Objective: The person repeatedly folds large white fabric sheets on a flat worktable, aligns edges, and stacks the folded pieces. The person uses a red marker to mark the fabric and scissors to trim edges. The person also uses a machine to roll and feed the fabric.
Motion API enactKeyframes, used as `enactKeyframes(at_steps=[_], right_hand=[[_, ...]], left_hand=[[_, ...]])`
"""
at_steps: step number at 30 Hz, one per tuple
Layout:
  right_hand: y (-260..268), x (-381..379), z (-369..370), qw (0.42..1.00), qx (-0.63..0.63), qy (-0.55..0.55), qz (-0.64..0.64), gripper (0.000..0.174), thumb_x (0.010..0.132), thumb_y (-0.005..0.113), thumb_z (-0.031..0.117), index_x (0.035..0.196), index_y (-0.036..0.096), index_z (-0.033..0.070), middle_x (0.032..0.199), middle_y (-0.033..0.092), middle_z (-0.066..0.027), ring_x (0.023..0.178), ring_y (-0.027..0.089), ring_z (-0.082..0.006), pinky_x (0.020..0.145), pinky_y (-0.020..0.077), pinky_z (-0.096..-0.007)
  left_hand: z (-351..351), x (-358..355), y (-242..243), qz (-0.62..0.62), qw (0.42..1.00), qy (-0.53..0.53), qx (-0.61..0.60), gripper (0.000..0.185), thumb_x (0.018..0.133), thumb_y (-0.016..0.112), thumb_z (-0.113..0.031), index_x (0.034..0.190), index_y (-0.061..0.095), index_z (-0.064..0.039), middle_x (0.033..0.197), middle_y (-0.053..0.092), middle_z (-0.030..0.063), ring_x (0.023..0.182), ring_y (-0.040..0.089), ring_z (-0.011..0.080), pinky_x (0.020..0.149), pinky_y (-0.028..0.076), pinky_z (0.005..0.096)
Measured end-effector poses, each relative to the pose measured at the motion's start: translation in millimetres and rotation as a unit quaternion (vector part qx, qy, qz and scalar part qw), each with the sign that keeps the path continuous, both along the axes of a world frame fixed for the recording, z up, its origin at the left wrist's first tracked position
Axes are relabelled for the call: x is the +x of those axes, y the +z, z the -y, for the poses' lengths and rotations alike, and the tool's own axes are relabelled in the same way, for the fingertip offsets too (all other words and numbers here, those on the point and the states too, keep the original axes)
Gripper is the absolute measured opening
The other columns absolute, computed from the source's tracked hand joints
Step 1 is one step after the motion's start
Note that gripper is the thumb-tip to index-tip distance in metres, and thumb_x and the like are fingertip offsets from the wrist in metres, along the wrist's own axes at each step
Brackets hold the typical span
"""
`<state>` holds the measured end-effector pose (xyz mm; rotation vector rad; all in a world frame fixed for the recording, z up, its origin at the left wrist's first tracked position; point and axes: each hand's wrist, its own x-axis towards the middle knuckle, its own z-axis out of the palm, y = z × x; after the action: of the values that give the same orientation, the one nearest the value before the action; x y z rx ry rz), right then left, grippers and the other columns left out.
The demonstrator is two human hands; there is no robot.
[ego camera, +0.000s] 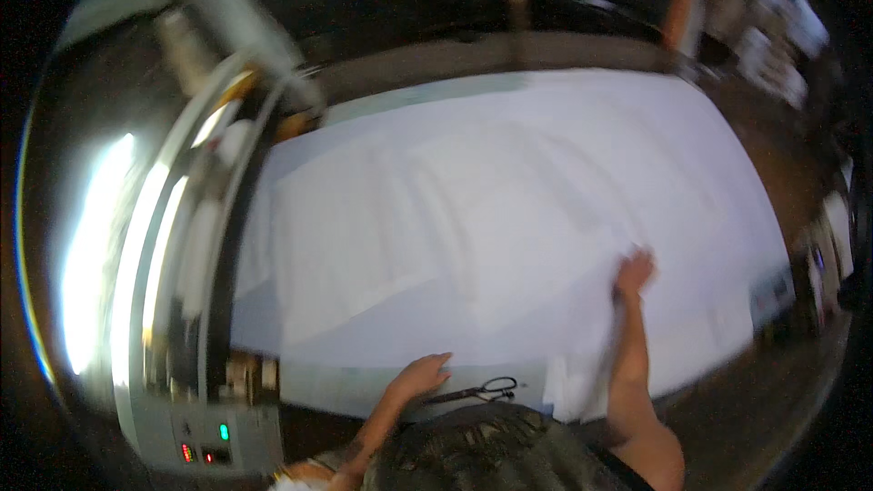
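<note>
White fabric-like sheets (545, 218) lie spread in overlapping layers over a wide table, with soft folds across them. Motion blurs much of the picture. My right hand (635, 274) reaches out at the right over the white material; its fingers are too blurred to show whether they grip it. Near the front edge is my left hand (421, 376), fingers extended and thumb apart, holding nothing visible. Just beside it, a pair of dark-handled shears (477, 392) rests on the pale green tabletop (341, 378), handles towards the right.
A long machine (225, 218) with bright light tubes (95, 259) borders the table on the left. Its control panel (204, 443) has lit displays. Blurred white items (771, 68) lie at the far right. A dark fringe (477, 450) covers the bottom middle.
</note>
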<state>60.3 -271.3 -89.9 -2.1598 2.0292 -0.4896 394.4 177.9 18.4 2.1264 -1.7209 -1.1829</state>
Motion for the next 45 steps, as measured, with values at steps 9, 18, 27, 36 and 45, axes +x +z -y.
enactKeyframes(at_steps=[9, 18, 27, 36, 45], right_hand=[[16.5, -26.6, -53.7, 0.986, 0.064, -0.038, -0.150, 0.055, 0.100, 0.037, 0.040, 0.146, 0.034, 0.010, 0.157, 0.019, -0.0136, 0.146, 0.013, -0.0296, 0.113, 0.0115, -0.0570], [-5.1, 58.8, -245.5, 0.989, -0.050, 0.142, -0.008, 0.048, 0.095, 0.050, 0.024, 0.134, 0.044, -0.002, 0.149, 0.032, -0.0208, 0.139, 0.027, -0.0342, 0.111, 0.0186, -0.0541], [-10.7, 165.8, -442.5, 0.834, -0.045, 0.549, 0.000, 0.041, 0.089, 0.056, 0.027, 0.124, 0.055, 0.006, 0.141, 0.042, -0.0197, 0.131, 0.038, -0.0372, 0.109, 0.0201, -0.0534], [-8.2, 174.6, -461.5, 0.812, -0.172, 0.547, -0.105, 0.047, 0.089, 0.055, 0.034, 0.127, 0.050, 0.008, 0.141, 0.040, -0.0236, 0.130, 0.037, -0.0385, 0.107, 0.0234, -0.0543], [65.0, 197.4, -495.7, 0.866, 0.036, 0.494, -0.061, 0.056, 0.092, 0.048, 0.036, 0.136, 0.043, 0.003, 0.145, 0.034, -0.0262, 0.134, 0.031, -0.0421, 0.111, 0.0224, -0.0557]], left_hand=[[-37.4, 36.6, 1.7, -0.033, 0.988, 0.143, 0.049, 0.056, 0.095, 0.054, -0.026, 0.140, 0.037, 0.002, 0.123, 0.057, 0.0239, 0.111, 0.056, 0.0366, 0.095, 0.045, 0.0445], [-145.5, 137.0, -2.1, -0.032, 0.922, 0.374, -0.093, 0.049, 0.094, 0.056, -0.025, 0.136, 0.045, -0.001, 0.110, 0.064, 0.0232, 0.093, 0.065, 0.0330, 0.085, 0.050, 0.0413], [-255.5, 241.1, 30.4, 0.058, 0.818, 0.505, -0.268, 0.037, 0.090, 0.062, -0.019, 0.120, 0.058, 0.002, 0.092, 0.069, 0.0174, 0.077, 0.068, 0.0274, 0.071, 0.053, 0.0373], [-319.3, 351.6, 68.5, 0.370, 0.671, 0.550, -0.331, 0.038, 0.085, 0.064, -0.016, 0.121, 0.059, -0.004, 0.102, 0.066, 0.0139, 0.101, 0.060, 0.0310, 0.090, 0.038, 0.0485], [-320.5, 438.7, 93.3, 0.377, 0.547, 0.723, -0.190, 0.072, 0.090, 0.056, -0.041, 0.146, 0.029, -0.006, 0.117, 0.060, 0.0227, 0.115, 0.049, 0.0434, 0.093, 0.029, 0.0590]])
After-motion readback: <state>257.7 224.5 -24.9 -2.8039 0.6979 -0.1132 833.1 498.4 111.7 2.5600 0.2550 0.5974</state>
